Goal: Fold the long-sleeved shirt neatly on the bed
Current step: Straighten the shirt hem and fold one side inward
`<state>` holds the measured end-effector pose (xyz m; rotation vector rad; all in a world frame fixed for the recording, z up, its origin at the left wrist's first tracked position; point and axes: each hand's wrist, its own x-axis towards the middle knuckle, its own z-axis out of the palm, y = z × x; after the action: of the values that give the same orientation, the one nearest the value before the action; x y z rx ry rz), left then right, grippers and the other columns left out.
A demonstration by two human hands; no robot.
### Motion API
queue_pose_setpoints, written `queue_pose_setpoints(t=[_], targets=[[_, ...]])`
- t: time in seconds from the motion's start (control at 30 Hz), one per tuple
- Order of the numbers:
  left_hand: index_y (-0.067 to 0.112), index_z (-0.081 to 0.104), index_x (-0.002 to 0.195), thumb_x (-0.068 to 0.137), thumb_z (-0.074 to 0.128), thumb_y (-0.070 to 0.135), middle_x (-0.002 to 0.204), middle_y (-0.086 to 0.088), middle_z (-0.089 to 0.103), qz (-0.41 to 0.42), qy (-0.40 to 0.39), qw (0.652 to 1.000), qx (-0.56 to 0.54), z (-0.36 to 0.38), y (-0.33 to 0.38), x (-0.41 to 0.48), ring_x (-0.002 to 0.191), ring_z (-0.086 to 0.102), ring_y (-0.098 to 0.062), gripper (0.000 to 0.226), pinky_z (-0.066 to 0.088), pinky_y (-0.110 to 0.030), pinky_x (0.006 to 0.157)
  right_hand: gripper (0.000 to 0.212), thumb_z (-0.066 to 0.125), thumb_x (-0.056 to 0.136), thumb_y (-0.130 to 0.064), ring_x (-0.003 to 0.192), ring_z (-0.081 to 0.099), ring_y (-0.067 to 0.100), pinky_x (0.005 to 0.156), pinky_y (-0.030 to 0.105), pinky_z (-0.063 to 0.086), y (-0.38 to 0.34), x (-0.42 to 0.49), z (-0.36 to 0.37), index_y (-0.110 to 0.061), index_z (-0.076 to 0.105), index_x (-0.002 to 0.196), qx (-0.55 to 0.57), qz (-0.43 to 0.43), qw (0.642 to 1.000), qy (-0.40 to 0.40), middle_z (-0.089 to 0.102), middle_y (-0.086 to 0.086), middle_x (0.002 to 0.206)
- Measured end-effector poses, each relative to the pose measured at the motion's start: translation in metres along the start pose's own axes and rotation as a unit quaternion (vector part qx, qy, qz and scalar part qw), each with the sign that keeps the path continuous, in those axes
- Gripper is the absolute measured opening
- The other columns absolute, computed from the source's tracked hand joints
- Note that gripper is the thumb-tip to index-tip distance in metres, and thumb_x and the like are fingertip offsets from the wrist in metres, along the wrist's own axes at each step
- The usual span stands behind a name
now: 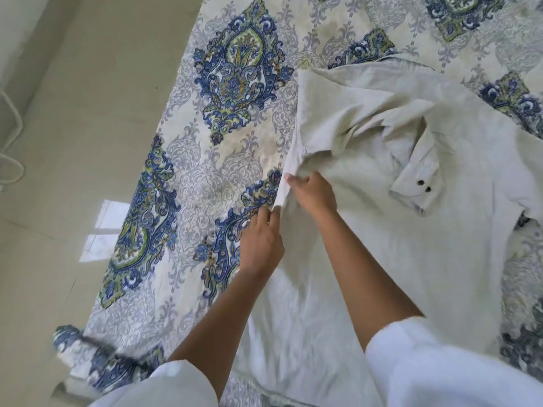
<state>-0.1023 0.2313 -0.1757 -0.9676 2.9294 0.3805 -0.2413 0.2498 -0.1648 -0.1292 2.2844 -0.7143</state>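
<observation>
A pale beige long-sleeved shirt [367,118] lies spread on the bed, partly folded over itself. One sleeve lies across its middle, and the cuff [411,186] with two dark buttons points toward me. My right hand [314,193] grips the shirt's left edge, fingers curled round the fabric. Just below it, my left hand [261,242] pinches the same edge where it meets the bedsheet. Both forearms reach in from white sleeves at the bottom.
The bed carries a cream sheet [211,160] with blue and green ornamental medallions. Its left edge runs diagonally, with beige floor tiles [73,113] beyond. A white cord [14,124] lies on the floor at far left.
</observation>
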Motion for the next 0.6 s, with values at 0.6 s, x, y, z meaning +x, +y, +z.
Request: queue_pose_setpoints(t=[0.6], targets=[[0.015,0.045,0.086,0.065,0.039,0.004,0.073,-0.003,0.053,-0.038,-0.066,0.995,-0.062,0.01,0.017,-0.228,0.054,0.05,-0.021,0.025,0.035,-0.025,0.041,0.022,0.053,0.084,0.004,0.048,0.055,0.017,0.042,0.023,0.05,0.066,-0.044,-0.008,-0.009,0.05,0.067,0.223,0.153,0.96,-0.072,0.054,0.009,0.066]])
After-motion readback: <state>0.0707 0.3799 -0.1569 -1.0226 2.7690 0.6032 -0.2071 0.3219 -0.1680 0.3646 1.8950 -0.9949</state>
